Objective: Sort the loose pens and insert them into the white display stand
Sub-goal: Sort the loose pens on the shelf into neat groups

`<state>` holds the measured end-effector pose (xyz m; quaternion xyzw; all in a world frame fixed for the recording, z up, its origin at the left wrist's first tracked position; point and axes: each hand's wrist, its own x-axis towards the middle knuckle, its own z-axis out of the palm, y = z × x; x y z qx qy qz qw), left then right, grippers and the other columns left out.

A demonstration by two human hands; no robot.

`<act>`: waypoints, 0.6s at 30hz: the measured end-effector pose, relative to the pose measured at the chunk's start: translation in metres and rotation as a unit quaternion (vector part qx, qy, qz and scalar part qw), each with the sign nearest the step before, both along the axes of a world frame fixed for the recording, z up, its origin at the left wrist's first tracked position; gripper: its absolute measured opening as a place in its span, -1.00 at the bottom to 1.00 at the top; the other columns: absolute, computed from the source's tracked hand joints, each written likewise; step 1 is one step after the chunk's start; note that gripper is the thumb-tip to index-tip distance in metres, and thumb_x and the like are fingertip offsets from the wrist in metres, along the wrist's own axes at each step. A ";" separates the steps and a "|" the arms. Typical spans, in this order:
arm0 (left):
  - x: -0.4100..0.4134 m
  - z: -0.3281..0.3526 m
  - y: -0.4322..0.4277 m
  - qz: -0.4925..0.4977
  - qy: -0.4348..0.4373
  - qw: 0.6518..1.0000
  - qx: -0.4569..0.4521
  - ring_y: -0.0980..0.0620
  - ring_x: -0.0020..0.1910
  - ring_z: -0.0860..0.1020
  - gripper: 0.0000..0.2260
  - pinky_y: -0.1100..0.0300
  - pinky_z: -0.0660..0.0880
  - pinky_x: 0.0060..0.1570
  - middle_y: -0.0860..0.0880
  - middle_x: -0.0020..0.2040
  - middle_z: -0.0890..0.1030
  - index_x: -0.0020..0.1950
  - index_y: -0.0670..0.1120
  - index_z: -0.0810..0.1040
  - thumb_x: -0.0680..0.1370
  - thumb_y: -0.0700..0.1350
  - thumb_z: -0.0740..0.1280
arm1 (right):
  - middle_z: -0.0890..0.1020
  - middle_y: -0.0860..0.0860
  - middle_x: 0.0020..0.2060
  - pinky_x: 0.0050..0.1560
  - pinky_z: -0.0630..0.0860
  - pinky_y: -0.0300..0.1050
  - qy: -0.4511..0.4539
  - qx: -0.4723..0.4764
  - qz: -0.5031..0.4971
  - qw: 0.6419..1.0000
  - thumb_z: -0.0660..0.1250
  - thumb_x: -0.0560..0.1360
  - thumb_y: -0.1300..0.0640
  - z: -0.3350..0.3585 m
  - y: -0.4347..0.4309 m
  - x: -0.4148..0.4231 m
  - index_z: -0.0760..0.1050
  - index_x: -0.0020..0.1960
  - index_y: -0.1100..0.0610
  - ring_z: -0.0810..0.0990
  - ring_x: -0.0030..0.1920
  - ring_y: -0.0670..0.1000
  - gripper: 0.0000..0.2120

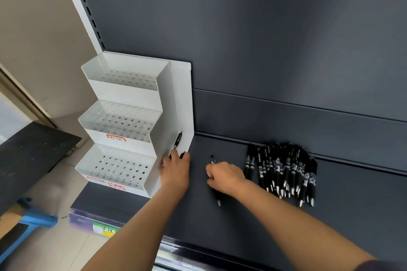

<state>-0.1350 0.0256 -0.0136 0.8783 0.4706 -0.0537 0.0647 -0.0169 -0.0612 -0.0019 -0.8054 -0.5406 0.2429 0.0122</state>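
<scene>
One black pen (178, 140) leans on the white display stand (180, 99), its lower end pinched by the left grip (176, 170). The right grip (224, 177) curls round a second pen (218, 199) (on the shelf (220, 237)), beside the loose pile (282, 169).

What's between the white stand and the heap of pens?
Head view: the left hand gripping a pen and the right hand gripping a second pen, over dark shelf.
</scene>
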 end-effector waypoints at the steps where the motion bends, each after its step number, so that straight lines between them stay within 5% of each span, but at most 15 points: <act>1: 0.000 0.000 -0.001 0.000 -0.007 1.000 -0.012 -0.16 0.17 0.36 -0.59 0.06 0.42 0.03 -0.13 0.23 0.28 0.29 -0.06 0.27 0.48 -0.33 0.21 | 0.56 0.10 0.02 -0.17 0.38 -0.10 -0.001 -0.001 -0.005 1.000 0.21 0.50 0.16 0.001 -0.002 0.001 0.35 -0.11 0.03 0.54 0.05 0.18 -0.94; 6: 0.005 0.005 -0.003 -0.035 -0.043 0.997 -0.054 -0.13 0.04 0.40 -0.65 0.09 0.37 -0.16 -0.15 0.13 0.34 0.20 -0.09 0.25 0.46 -0.36 0.16 | 0.55 0.14 0.04 -0.18 0.38 -0.07 0.015 -0.004 -0.035 0.999 0.19 0.48 0.23 0.004 -0.009 0.008 0.38 0.05 0.11 0.53 0.03 0.21 -0.85; 18: 0.056 0.002 -0.022 -0.111 -0.158 0.970 -0.149 -0.20 0.05 0.49 -0.71 -0.01 0.45 0.07 -0.18 0.10 0.41 0.20 -0.15 0.43 0.52 -0.32 0.13 | 0.56 0.16 -0.06 -0.17 0.50 -0.03 0.026 0.086 -0.162 0.983 0.21 0.49 0.22 0.024 -0.035 0.035 0.31 0.14 0.11 0.57 -0.06 0.20 -0.76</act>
